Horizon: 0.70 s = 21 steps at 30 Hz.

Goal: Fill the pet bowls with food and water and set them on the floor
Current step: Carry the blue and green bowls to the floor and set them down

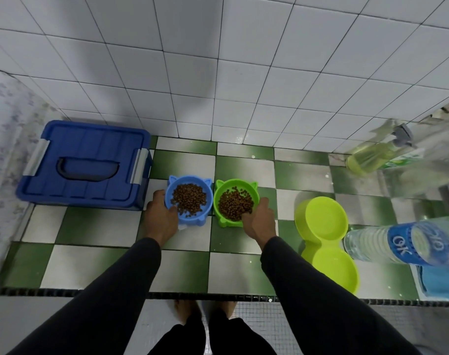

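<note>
- Bare left hand grips the kibble-filled blue bowl; right hand grips the filled green bowl, both on the checkered tabletop.
- Next, likely: lift level, lower to the floor; the double bowl looks unfilled beside the water bottle.

"OK" in white on the blue label of the water bottle

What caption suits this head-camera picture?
Two hands, left and right, grip a blue bowl and green bowl of kibble on a checkered counter.

blue bowl, green bowl — kibble-filled, side by side
</note>
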Motion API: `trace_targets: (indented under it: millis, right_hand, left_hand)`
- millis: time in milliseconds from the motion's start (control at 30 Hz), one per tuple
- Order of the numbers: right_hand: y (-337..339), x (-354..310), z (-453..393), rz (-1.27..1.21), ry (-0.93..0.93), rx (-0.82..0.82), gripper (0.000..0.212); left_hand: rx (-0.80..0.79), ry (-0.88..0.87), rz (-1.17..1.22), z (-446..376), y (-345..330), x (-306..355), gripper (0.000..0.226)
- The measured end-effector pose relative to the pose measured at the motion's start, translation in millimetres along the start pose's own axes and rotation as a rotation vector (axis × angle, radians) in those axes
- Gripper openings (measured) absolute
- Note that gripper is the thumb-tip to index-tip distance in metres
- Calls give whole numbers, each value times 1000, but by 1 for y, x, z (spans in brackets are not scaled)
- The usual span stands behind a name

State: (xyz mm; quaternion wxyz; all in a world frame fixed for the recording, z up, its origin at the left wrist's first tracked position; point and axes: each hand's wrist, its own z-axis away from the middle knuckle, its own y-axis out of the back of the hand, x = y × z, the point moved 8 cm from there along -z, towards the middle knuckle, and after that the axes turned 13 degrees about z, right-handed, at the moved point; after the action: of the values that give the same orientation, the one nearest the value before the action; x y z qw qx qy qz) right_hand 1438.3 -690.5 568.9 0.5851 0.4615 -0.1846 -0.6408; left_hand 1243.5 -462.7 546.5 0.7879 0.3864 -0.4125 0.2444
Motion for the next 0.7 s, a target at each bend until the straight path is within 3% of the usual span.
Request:
trace_targets:
  millis: [233, 400, 700]
  right_hand:
    - [4, 4, 5, -256, -23, 36, 53]
    - [9, 6, 14, -493, -64, 60, 37]
    - [45, 0, 32, -723, -61, 129, 42]
  left_hand:
    - [13, 75, 337, 2, 1, -2, 42]
    - [-8, 160, 601, 7, -2, -5, 56]
    - [-4, 156, 883, 28, -6, 46, 50]
